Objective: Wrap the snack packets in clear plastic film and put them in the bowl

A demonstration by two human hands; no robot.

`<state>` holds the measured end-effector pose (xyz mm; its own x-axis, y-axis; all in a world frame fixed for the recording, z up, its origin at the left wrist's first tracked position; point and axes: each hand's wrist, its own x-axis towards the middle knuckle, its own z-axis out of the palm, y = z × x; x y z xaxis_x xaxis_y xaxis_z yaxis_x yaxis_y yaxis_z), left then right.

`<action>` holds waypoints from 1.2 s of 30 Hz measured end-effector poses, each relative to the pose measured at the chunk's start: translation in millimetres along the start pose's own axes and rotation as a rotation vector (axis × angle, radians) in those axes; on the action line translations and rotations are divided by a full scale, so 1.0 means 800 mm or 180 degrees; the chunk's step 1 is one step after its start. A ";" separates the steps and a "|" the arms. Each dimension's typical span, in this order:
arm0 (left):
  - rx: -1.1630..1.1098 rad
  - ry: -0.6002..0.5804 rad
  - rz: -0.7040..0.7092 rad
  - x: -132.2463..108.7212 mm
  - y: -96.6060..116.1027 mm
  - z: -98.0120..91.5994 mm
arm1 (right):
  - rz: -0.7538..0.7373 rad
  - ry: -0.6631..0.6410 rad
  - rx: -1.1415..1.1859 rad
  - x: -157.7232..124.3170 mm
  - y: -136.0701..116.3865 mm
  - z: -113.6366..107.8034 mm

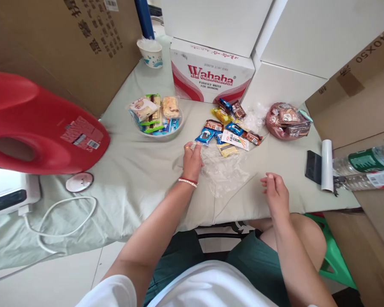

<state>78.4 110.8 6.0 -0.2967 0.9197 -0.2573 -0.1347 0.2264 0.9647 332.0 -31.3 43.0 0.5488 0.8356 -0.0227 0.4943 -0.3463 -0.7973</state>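
Note:
My left hand (193, 161) is over the left edge of a crumpled clear plastic bag (225, 175), its fingers closed on the thin film. Just beyond its fingertips lies a blue-wrapped snack (205, 135), part of a loose pile with brown, yellow and white packets. In that pile are a white snack packet (235, 140) and a pale yellow one (228, 150). My right hand (277, 192) hovers near the front edge of the table, right of the bag. Its fingers are loosely curved and apart, with nothing in them.
Behind the pile stands a Wahaba-lettered carton (211, 74). A bowl of snacks (160, 135) sits left, a reddish bag of snacks (286, 121) right. A red jug (45, 123), a paper cup (151, 53), a white cable (67, 234), plastic bottles (368, 166) and a white roll (327, 166) surround them.

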 end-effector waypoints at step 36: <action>0.3358 -0.0561 0.1327 -0.097 -0.016 0.000 | -0.0360 -0.0489 -0.0721 0.079 -0.008 0.062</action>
<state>103.4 36.3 13.7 0.0154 0.9996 0.0245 0.8270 -0.0265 0.5615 330.1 44.5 16.9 0.3817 0.9231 -0.0462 0.6940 -0.3193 -0.6454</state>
